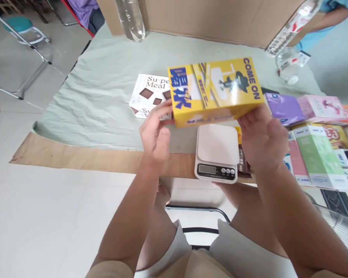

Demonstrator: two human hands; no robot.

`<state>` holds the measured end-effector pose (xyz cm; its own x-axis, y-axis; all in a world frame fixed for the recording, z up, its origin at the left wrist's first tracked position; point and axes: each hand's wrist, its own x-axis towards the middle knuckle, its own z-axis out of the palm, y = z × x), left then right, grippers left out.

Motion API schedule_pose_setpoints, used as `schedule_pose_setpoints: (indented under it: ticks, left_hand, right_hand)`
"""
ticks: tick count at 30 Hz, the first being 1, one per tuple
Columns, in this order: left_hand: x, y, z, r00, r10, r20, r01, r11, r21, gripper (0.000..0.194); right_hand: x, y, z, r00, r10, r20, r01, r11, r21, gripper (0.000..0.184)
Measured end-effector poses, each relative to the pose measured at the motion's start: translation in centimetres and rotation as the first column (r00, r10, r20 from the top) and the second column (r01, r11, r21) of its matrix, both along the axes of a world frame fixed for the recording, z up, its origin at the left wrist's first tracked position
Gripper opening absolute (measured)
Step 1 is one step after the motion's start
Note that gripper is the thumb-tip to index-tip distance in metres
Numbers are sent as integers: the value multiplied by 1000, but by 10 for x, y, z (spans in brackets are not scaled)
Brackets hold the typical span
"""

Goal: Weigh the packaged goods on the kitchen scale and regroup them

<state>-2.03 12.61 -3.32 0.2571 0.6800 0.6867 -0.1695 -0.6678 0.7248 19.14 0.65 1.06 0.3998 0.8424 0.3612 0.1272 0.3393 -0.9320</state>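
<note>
A yellow box (pixel 216 90) with blue lettering and "COME ON" on its top is held up between my two hands. My left hand (pixel 158 129) grips its left end, fingers partly hidden behind it. At the right end, my right hand (pixel 261 135) supports the lower corner, its fingertips out of sight under the box. Below the box, a white kitchen scale (pixel 217 152) sits at the table's front edge, its plate bare and its display blank. Behind my left hand lies a white "Su-per Meal" box (pixel 149 94), partly covered by the yellow one.
Several packages crowd the right side, among them a purple pack (pixel 285 108), a pink box (pixel 321 108) and a green carton (pixel 316 150). Clear bottles (pixel 130 19) stand against a cardboard panel (pixel 191 19) at the back. A person's arm (pixel 333 19) shows at the upper right.
</note>
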Motion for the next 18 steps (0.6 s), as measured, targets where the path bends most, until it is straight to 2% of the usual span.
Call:
schedule_pose_setpoints:
  ticks: [4,7,10,14,16,18]
  left_hand:
    - [17,-32,3,993,-2,-122,21,987,158,41]
    - [26,-38,3,987,11,-161,26,974,226,35]
    - [28,-32,-2,984,-10,-177,43,982,182,36]
    - [27,-13,-19,991,85,-106,-76,993,87,39]
    - [28,-4,-29,996,59,-63,-54,995,79,50]
    - [30,2,-35,996,-50,-80,55,997,58,78]
  right_hand:
    - [14,-46,-21,985,-171,-27,171,985,24,53]
    - [19,-61,-41,980,-196,-27,196,981,-1,62]
    - [21,-71,-55,969,-247,21,248,966,-68,61]
    - [22,-81,-65,895,-432,111,430,902,46,52]
    - [23,-83,-68,892,-429,145,419,903,93,51]
    - [24,-85,-72,899,-395,187,385,919,87,52]
